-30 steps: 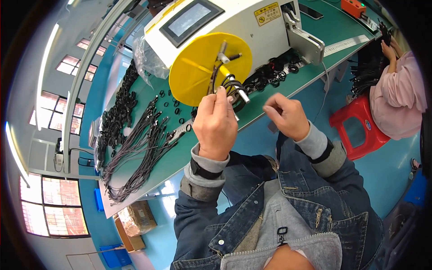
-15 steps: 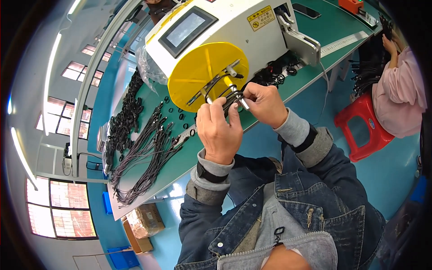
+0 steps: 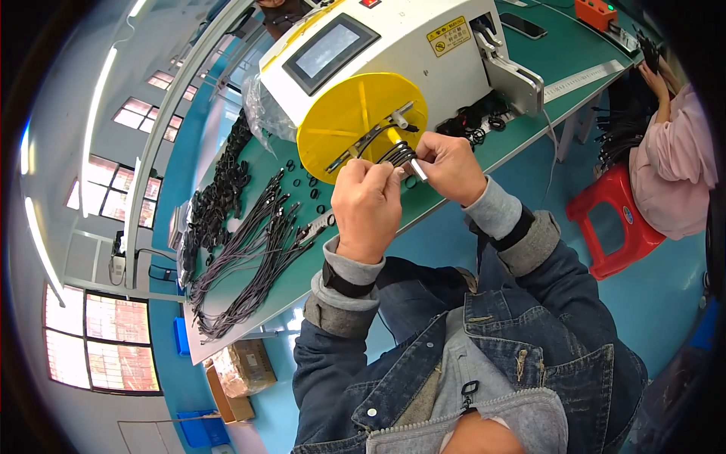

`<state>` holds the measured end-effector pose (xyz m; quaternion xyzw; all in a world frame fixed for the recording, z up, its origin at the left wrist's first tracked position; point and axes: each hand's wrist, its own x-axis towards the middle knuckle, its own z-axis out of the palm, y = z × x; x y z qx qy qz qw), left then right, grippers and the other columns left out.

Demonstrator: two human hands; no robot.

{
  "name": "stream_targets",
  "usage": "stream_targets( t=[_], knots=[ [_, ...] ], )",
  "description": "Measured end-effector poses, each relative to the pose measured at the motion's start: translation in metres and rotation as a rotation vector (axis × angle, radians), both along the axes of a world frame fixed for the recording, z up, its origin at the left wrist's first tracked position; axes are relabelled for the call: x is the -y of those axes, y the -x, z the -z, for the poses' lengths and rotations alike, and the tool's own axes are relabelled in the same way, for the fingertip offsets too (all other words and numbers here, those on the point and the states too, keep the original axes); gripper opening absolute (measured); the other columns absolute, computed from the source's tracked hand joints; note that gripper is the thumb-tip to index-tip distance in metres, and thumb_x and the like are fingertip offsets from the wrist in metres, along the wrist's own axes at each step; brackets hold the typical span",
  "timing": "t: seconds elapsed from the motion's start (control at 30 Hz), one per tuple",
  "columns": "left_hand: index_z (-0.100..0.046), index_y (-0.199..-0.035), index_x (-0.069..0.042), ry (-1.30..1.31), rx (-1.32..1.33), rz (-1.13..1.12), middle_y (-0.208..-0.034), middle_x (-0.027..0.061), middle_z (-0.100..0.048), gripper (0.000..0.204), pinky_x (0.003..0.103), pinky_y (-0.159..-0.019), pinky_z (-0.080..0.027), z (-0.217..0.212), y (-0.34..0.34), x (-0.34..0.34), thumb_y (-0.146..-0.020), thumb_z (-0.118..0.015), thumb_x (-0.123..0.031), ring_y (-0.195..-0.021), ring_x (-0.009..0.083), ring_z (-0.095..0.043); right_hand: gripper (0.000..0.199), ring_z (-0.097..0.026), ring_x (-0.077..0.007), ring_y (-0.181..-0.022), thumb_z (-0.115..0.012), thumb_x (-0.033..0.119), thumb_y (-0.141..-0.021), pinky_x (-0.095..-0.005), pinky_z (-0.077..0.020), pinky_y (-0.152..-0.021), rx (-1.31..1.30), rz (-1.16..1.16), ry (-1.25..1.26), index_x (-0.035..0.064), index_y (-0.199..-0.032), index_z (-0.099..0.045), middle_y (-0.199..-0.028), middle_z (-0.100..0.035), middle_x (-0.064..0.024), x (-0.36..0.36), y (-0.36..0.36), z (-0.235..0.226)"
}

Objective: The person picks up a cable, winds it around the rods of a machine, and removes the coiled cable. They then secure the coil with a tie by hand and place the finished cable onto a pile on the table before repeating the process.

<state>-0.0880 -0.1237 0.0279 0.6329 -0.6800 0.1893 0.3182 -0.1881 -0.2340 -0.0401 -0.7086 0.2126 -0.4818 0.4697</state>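
Observation:
Both hands meet in front of the yellow disc [image 3: 344, 125] of a white winding machine [image 3: 393, 53] with a dark screen. My left hand [image 3: 368, 204] pinches one side of a small coil of black cable [image 3: 401, 155] that sits on the disc's pegs. My right hand [image 3: 448, 168] grips the coil's other side, fingers curled around it. A strand of black cable runs from the coil across the disc.
Long black cables [image 3: 253, 253] lie spread on the green table [image 3: 522, 136], with a heap of coiled ones [image 3: 219, 189] farther left and more coils [image 3: 476, 125] beside the machine. Another person in pink [image 3: 673, 166] sits at right on a red stool [image 3: 616, 219]. Cardboard boxes [image 3: 238, 371] stand on the floor.
My right hand has come up from the table edge to the disc and closed on the coil. My left hand has stayed at the coil, shifting slightly.

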Motion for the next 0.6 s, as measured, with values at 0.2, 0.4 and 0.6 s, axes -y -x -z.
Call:
stream_targets(
  t=[0.2, 0.4, 0.6],
  knots=[
    [-0.045, -0.111, 0.006, -0.087, -0.061, -0.109, -0.092, 0.0205, -0.047, 0.039, 0.037, -0.071, -0.041, 0.003, -0.004, 0.007, -0.077, -0.057, -0.008, -0.082, 0.0337, -0.048, 0.052, -0.054, -0.0128, -0.077, -0.077, 0.016, -0.064, -0.025, -0.0471, -0.06, -0.028, 0.191, 0.243, 0.0, -0.106, -0.049, -0.092, -0.057, -0.0099, 0.019, -0.001, 0.001],
    [-0.02, -0.128, 0.015, -0.102, 0.345, -0.054, -0.107, 0.0324, -0.038, 0.058, 0.04, -0.084, -0.036, 0.021, -0.024, 0.012, -0.084, -0.046, -0.014, -0.098, 0.0399, -0.042, 0.08, -0.055, -0.0179, -0.09, -0.078, 0.017, -0.063, -0.0278, -0.0503, -0.076, -0.034, -0.206, 0.069, -0.0003, -0.129, -0.035, -0.104, -0.053, -0.013, 0.024, 0.001, -0.002],
    [-0.033, -0.12, 0.01, -0.321, -0.198, 0.043, -0.1, 0.0284, -0.046, 0.045, 0.042, -0.078, -0.041, 0.001, -0.014, 0.008, -0.085, -0.047, -0.014, -0.089, 0.041, -0.048, 0.076, -0.057, -0.0198, -0.084, -0.072, 0.013, -0.069, -0.0316, -0.051, -0.075, 0.132, -0.293, -0.08, -0.0013, -0.131, -0.031, -0.098, -0.056, -0.0139, 0.013, -0.009, 0.009]
  ],
)
